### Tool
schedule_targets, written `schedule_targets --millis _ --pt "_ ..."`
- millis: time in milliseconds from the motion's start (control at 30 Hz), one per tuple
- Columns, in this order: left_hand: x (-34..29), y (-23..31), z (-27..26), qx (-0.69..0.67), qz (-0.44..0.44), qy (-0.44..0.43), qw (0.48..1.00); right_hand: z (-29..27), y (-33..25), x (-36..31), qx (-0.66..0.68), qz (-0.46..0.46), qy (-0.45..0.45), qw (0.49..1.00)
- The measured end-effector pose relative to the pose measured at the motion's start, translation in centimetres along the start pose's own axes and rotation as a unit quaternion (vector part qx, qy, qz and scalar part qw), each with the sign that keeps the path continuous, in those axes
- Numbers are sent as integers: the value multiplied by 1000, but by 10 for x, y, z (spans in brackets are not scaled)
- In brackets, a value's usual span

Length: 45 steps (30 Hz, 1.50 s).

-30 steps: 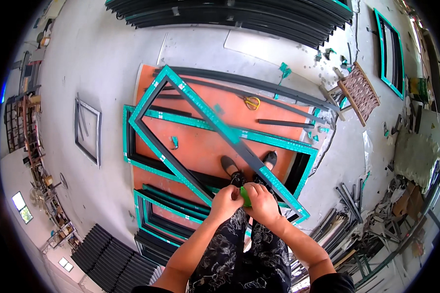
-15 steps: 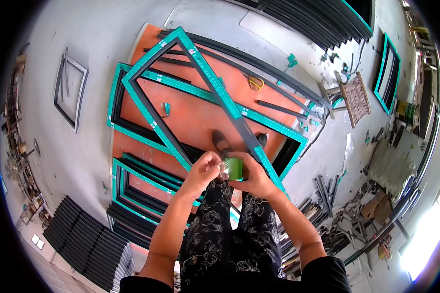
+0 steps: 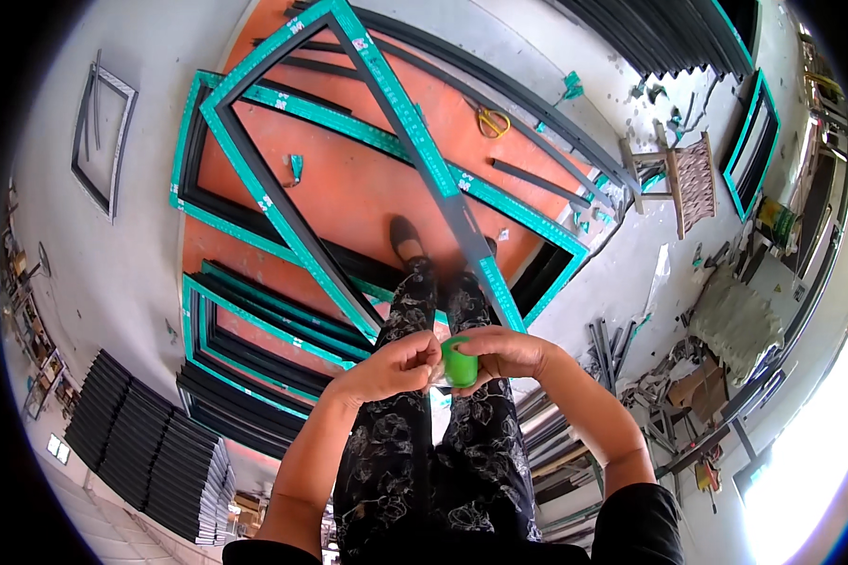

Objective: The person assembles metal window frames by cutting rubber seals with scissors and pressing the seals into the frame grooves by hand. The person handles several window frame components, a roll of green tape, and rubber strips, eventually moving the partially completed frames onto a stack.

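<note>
In front of my thighs, my right hand (image 3: 501, 352) is wrapped round a small roll of green tape (image 3: 461, 368). My left hand (image 3: 393, 365) is close against the roll's left side, its thumb and fingers pinched together. A clear, shiny strip (image 3: 436, 376) shows between the left fingertips and the roll. Beyond my hands, a rectangular frame (image 3: 432, 162) with green film on its dark bars lies tilted across a second green-filmed frame (image 3: 344, 115).
An orange board (image 3: 349, 212) lies under the frames and my feet. On it are yellow-handled scissors (image 3: 493, 122) and dark bars. More frames (image 3: 254, 325) are stacked at left. A woven stool (image 3: 693, 185) stands at right, and dark profiles (image 3: 146, 452) are piled at lower left.
Both hands stay at the roll, which has turned so its rounded side shows. The frames have shifted up and left in the picture as the view moved.
</note>
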<state>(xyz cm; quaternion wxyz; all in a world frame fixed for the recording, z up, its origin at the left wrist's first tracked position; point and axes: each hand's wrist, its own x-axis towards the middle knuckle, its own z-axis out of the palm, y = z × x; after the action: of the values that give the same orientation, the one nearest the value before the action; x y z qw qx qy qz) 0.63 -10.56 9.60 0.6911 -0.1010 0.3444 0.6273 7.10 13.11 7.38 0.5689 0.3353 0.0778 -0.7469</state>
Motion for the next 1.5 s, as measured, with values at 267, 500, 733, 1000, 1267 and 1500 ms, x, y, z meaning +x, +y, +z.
schedule_targets --millis 267,500,733,1000,1267,1500 --pt "73 -90 -55 -80 -24 47 995 -143 29 18 119 -112 156 974" --pt "224 -208 -155 -151 -10 353 923 -331 22 91 48 -235 450 860" --pt "391 -321 -204 -260 -76 533 802 -469 -37 208 -146 -169 568 792" --pt "401 -297 -187 -276 130 532 789 -474 -36 274 -149 64 321 933" --pt "420 -335 -270 -489 112 238 832 -464 -55 269 -355 95 349 862" --pt "412 -304 -260 -383 53 334 860 -372 23 189 -386 -360 475 704"
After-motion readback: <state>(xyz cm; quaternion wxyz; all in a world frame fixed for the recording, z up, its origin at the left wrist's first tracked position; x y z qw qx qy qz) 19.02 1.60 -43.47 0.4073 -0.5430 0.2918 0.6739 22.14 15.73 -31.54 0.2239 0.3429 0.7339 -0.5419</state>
